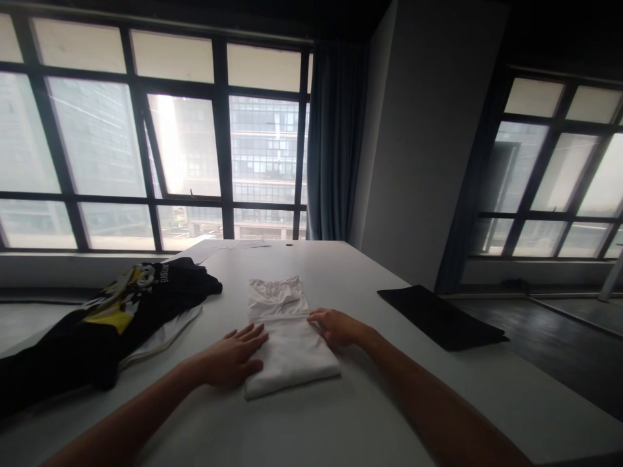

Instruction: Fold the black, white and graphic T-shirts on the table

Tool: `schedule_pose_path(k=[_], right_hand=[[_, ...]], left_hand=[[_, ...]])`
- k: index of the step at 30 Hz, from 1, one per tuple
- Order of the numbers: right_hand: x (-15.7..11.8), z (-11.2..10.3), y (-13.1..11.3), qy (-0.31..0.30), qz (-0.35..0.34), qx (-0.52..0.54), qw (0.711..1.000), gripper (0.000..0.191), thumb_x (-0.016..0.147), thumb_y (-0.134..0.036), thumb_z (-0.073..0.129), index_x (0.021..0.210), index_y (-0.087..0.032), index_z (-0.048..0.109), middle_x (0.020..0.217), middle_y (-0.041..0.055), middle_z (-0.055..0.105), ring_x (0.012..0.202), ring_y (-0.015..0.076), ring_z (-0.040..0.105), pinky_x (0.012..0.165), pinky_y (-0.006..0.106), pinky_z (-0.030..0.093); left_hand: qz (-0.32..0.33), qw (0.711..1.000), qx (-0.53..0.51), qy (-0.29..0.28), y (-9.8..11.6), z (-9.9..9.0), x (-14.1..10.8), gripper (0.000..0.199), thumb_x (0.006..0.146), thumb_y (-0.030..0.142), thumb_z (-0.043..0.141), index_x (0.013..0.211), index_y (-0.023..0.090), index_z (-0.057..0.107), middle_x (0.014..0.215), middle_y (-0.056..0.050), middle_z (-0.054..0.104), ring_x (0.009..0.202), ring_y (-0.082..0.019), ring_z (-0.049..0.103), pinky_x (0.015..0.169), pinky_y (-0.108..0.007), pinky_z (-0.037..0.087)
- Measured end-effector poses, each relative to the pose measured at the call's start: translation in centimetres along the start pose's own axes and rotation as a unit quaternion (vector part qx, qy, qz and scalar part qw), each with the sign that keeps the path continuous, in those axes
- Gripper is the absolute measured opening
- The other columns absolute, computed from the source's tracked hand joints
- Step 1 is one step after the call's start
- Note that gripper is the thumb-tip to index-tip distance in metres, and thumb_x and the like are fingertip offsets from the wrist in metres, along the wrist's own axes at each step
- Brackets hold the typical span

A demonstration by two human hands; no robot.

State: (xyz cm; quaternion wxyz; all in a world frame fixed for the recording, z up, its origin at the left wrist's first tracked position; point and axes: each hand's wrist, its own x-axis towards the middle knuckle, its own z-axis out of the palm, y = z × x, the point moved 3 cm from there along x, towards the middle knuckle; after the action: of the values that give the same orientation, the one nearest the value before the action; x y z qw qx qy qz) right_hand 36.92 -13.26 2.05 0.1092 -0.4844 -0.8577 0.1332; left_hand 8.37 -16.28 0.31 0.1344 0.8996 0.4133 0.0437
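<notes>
Now: left hand [236,355] spread on white garment [296,347] | right hand [335,326] at edge

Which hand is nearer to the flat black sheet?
Right. The right hand touches the white cloth on its right, left of the black sheet; the left hand is at the cloth's left edge, farther away.

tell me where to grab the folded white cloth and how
Probably by both long sides of its smoother near part, left hand coming from the left and right hand from the right, fingers under, thumbs on top. The folded white cloth lies flat, its near part neatly layered, while the far end looks wrinkled and looser.
</notes>
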Motion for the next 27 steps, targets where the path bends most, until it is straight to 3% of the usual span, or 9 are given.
schedule_pose_path(k=[3, 7, 10, 12, 14, 18, 21, 24, 27], right_hand=[[-0.8, -1.1, 0.7, -0.033, 0.013, 0.010, 0.999, 0.068, 0.068, -0.008, 0.065, 0.133, -0.025, 0.061, 0.147, 0.0076, 0.050, 0.132, 0.0285, 0.049, 0.112, 0.039, 0.037], [-1.4, -1.5, 0.1, -0.081, -0.002, 0.036, 0.996, 0.073, 0.062, -0.013, 0.076, 0.131, -0.030, 0.062, 0.152, 0.0061, 0.043, 0.138, 0.0304, 0.042, 0.113, 0.041, 0.035], [-1.4, -1.3, -0.9, -0.091, -0.027, 0.038, 0.995, 0.060, 0.062, -0.009, 0.075, 0.117, -0.031, 0.071, 0.149, 0.0040, 0.046, 0.137, 0.0299, 0.042, 0.112, 0.041, 0.035], [-1.2, -1.2, -1.5, -0.067, -0.056, 0.056, 0.995, 0.039, 0.069, -0.010, 0.069, 0.104, -0.027, 0.077, 0.138, 0.0045, 0.057, 0.128, 0.0263, 0.052, 0.109, 0.037, 0.039], [-1.2, -1.4, -1.7, -0.041, -0.081, 0.092, 0.992, 0.027, 0.075, -0.012, 0.064, 0.095, -0.022, 0.078, 0.122, 0.0057, 0.067, 0.112, 0.0226, 0.062, 0.101, 0.033, 0.045], [-1.7, -2.5, -1.8, -0.065, -0.103, 0.165, 0.979, 0.021, 0.075, -0.020, 0.064, 0.091, -0.016, 0.078, 0.093, 0.0047, 0.075, 0.086, 0.0201, 0.067, 0.081, 0.029, 0.051], [-1.9, -3.4, -2.0, -0.088, -0.114, 0.248, 0.958, 0.020, 0.074, -0.029, 0.067, 0.083, -0.014, 0.075, 0.077, 0.0020, 0.072, 0.075, 0.0188, 0.064, 0.071, 0.028, 0.050], [-0.8, -3.8, -1.9, 0.043, -0.083, 0.309, 0.946, 0.028, 0.076, -0.040, 0.067, 0.083, -0.013, 0.073, 0.078, 0.0032, 0.071, 0.075, 0.0200, 0.063, 0.070, 0.031, 0.050], [0.8, -2.5, -1.0, 0.165, 0.037, 0.283, 0.944, 0.041, 0.087, -0.045, 0.057, 0.107, -0.012, 0.069, 0.093, 0.0087, 0.072, 0.083, 0.0216, 0.065, 0.074, 0.032, 0.051]], left_hand=[[0.028, 0.999, -0.019, -0.004, -0.3, -1.2, -1.0, 0.064, 0.087, 0.054, 0.056, 0.146, 0.036, 0.042, 0.158, -0.006, 0.031, 0.146, -0.032, 0.026, 0.117, -0.055, 0.021], [0.080, 0.995, -0.060, -0.030, 0.3, -1.9, -1.8, 0.075, 0.067, 0.046, 0.080, 0.137, 0.040, 0.053, 0.156, -0.003, 0.037, 0.145, -0.035, 0.029, 0.116, -0.054, 0.027], [0.087, 0.993, -0.078, 0.013, 1.2, -1.7, -1.3, 0.044, 0.075, 0.037, 0.073, 0.119, 0.037, 0.070, 0.147, -0.003, 0.052, 0.137, -0.030, 0.045, 0.114, -0.048, 0.033], [0.103, 0.989, -0.092, 0.057, 1.9, -1.7, -0.9, 0.027, 0.082, 0.032, 0.063, 0.106, 0.032, 0.076, 0.134, -0.004, 0.064, 0.126, -0.026, 0.057, 0.110, -0.042, 0.040], [0.112, 0.985, -0.107, 0.077, 2.3, -1.9, -0.8, 0.027, 0.085, 0.031, 0.057, 0.104, 0.030, 0.077, 0.122, -0.005, 0.072, 0.114, -0.024, 0.064, 0.103, -0.037, 0.045], [0.088, 0.979, -0.157, 0.093, 2.4, -2.9, -1.5, 0.027, 0.084, 0.041, 0.059, 0.097, 0.027, 0.079, 0.092, -0.004, 0.079, 0.085, -0.023, 0.070, 0.084, -0.033, 0.053], [0.080, 0.942, -0.297, 0.136, 2.3, -3.9, -1.6, 0.043, 0.077, 0.060, 0.064, 0.080, 0.019, 0.076, 0.074, -0.006, 0.074, 0.073, -0.022, 0.067, 0.067, -0.031, 0.052], [0.045, 0.875, -0.435, 0.209, 1.7, -4.5, -0.5, 0.056, 0.071, 0.069, 0.066, 0.082, 0.014, 0.070, 0.068, -0.004, 0.068, 0.066, -0.020, 0.064, 0.061, -0.030, 0.052], [-0.052, 0.825, -0.493, 0.272, 0.0, -3.6, 1.1, 0.064, 0.078, 0.068, 0.059, 0.110, 0.013, 0.064, 0.085, -0.006, 0.070, 0.072, -0.020, 0.068, 0.069, -0.035, 0.056]])
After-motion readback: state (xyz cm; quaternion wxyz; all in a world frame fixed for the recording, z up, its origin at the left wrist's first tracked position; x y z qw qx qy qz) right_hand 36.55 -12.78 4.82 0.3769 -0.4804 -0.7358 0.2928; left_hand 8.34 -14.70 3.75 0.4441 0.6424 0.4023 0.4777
